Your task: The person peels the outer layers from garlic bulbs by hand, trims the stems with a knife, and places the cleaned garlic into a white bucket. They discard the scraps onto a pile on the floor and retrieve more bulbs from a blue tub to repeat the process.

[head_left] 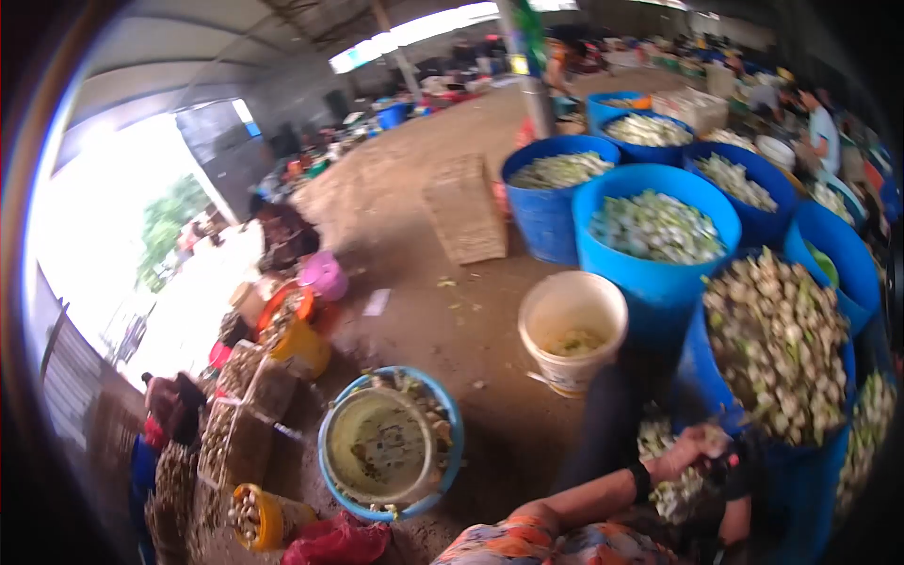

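My right hand (692, 447) reaches out low at the right, on an arm with a flowered sleeve (527, 546) and a dark wristband. Its fingers curl around a pale green pod (714, 436); blur hides the grip's detail. It hovers over a small heap of pale green pieces (673, 494), beside a blue barrel (702, 377) heaped with greenish-brown pods. A dark shape with a red spot (733, 463) lies just right of the hand; what it is stays unclear. My left hand is out of sight.
Several blue barrels (650, 282) of green-white pieces stand at the right. A white bucket (573, 330) and a blue basin holding a pale bowl (386, 443) sit on the dirt floor. Baskets, yellow tubs (256, 516) and crates crowd the left. People work far back right (822, 132).
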A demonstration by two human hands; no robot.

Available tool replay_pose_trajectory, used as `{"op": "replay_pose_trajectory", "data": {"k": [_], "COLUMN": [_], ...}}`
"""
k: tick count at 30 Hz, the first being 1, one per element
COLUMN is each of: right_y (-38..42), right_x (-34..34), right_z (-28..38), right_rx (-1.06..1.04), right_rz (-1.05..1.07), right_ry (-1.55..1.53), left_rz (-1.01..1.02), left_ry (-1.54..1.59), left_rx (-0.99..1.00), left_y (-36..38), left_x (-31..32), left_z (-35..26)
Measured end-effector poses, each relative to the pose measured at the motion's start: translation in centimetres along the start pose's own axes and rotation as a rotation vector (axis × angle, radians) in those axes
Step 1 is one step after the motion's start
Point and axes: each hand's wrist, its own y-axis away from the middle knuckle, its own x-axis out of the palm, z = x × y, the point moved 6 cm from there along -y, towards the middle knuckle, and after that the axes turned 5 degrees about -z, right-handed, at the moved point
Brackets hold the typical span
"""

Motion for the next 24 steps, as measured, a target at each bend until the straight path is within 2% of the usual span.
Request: {"op": "replay_pose_trajectory", "data": {"k": [1,2,3,4,5,6,8,9,10,11,12,14,15,16,18,19,20,22,24], "right_y": [-0.3,0.4,1.2,1.3,1.3,1.0,1.0,1.3,1.8,2.1,2.0,1.6,1.4,1.2,0.6,0.4,0.1,0.0,0.3], "right_x": [1.1,0.5,0.5,0.0,0.5,0.4,0.9,0.5,0.8,1.0,0.4,-1.1,-0.9,-0.2,0.4,0.9,0.9,1.9,2.6], "right_z": [0.1,1.3,4.8,4.8,8.2,7.5,5.2,6.2,7.8,8.6,8.3,7.8,9.6,9.3,9.5,9.3,8.8,8.5,7.2], "right_rx": [0.037,-0.098,-0.233,-0.219,-0.361,-0.217,0.026,0.034,0.138,0.240,0.239,0.079,0.032,0.039,-0.263,-0.217,-0.209,-0.499,-0.488], "right_rz": [0.042,0.078,0.114,0.066,0.058,0.043,0.136,0.111,0.191,0.276,0.263,0.227,0.254,0.245,0.127,0.226,0.223,0.231,0.202], "right_ry": [-0.035,-0.052,-0.073,0.084,0.193,0.112,-0.570,-0.558,-0.746,-0.939,-0.936,-0.533,-0.280,-0.278,0.157,0.233,0.234,0.655,0.624], "left_rz": [-0.098,-0.056,-0.111,-0.276,-0.328,-0.260,-0.089,-0.095,-0.100,-0.009,-0.130,-0.100,-0.048,-0.048,-0.097,-0.159,-0.161,-0.313,-0.383], "left_ry": [-0.044,-0.103,0.173,0.149,0.093,0.248,0.543,0.596,0.647,0.663,0.679,0.684,0.683,0.683,0.528,0.566,0.565,0.425,0.379], "left_rx": [0.017,0.038,0.098,-0.020,-0.107,-0.090,-0.262,-0.293,-0.316,-0.317,-0.353,-0.367,-0.338,-0.350,-0.285,-0.325,-0.334,-0.312,-0.290], "left_y": [-0.5,-1.4,-2.1,-3.0,-1.8,-1.9,-2.0,-2.0,-1.8,-2.4,-2.4,-2.6,-3.2,-3.3,-3.7,-4.0,-4.0,-3.8,-4.3], "left_x": [-0.4,-1.5,-2.0,-2.2,-0.9,-0.7,-1.2,-0.9,-0.7,-1.1,-1.3,-1.2,-1.3,-0.9,-0.6,-0.6,-0.4,-0.6,-1.4], "left_z": [0.4,1.9,3.7,4.4,2.5,2.5,3.1,2.8,2.3,2.5,2.5,2.6,2.9,2.9,2.7,3.6,3.9,3.6,3.7]}}
